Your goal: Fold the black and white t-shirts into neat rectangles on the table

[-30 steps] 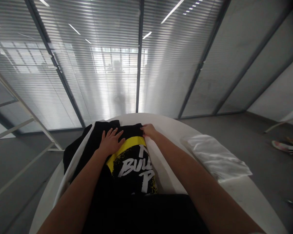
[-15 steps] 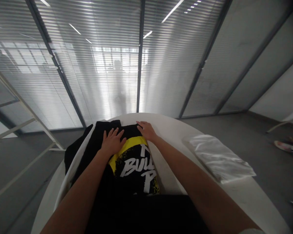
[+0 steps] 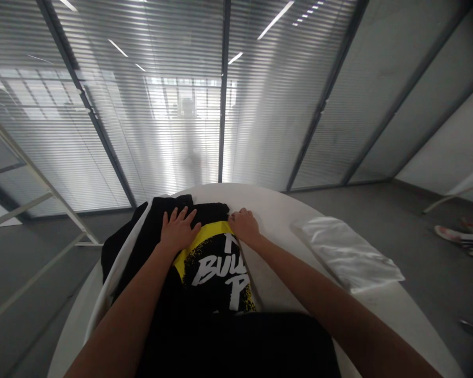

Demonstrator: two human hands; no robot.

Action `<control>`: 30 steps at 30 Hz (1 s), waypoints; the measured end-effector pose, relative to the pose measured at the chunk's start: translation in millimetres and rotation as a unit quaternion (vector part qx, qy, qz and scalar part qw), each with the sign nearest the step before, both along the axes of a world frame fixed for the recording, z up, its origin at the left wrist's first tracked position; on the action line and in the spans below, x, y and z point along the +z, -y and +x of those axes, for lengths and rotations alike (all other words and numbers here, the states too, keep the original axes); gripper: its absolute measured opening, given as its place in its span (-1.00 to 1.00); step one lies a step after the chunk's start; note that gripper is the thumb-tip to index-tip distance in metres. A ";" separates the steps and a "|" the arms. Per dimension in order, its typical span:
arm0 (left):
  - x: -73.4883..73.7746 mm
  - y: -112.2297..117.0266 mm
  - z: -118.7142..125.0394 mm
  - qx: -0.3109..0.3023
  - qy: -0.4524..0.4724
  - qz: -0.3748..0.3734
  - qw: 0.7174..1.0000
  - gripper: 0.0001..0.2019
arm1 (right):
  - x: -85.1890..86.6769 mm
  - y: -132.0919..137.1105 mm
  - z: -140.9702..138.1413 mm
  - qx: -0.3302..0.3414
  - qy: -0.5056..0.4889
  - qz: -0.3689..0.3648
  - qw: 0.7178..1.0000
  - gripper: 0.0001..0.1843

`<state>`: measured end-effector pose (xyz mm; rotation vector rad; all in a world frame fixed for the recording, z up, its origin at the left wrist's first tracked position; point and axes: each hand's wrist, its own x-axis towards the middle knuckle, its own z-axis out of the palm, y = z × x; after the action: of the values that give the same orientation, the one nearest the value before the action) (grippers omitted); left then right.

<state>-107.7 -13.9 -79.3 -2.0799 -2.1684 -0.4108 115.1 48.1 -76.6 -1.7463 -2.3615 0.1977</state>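
A black printed shirt (image 3: 216, 278) with a yellow band and white lettering lies folded on the round white table (image 3: 276, 202). My left hand (image 3: 178, 229) rests flat on its upper left part, fingers spread. At the shirt's upper right edge, my right hand (image 3: 244, 226) has its fingers curled in and closed on the fabric. More black cloth (image 3: 122, 231) hangs over the table's left side, with a white strip of material (image 3: 120, 262) running along it. The near end of the shirt is hidden by dark cloth close to the camera.
A shiny clear plastic bag (image 3: 350, 254) lies flat on the right of the table. To the left stands a white metal frame (image 3: 39, 176). Glass panels with blinds (image 3: 173, 142) rise behind the table. Part of a shoe (image 3: 453, 235) shows at far right.
My right hand's fingers have curled in from a stretched position and moved slightly right and down at the shirt's edge. My left hand remains flat on the cloth.
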 end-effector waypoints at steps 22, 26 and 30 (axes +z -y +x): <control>50.2 11.7 17.8 0.186 0.032 -0.071 0.979 -0.53 | 2.4 16.5 16.0 -0.018 -0.270 -0.181 0.946 -0.70; 50.2 8.2 4.8 0.201 0.085 -0.140 0.966 -0.53 | 1.7 13.8 15.2 -0.052 -0.406 -0.297 0.863 -0.79; 45.3 6.0 -12.9 0.168 0.085 -0.141 0.972 -0.48 | 1.6 14.6 9.6 -0.034 -0.447 -0.319 0.835 -0.81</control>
<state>-120.5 -19.9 -34.0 -1.7962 -2.7606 -0.2645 124.7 33.5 -75.0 -1.4181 -1.5791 1.5508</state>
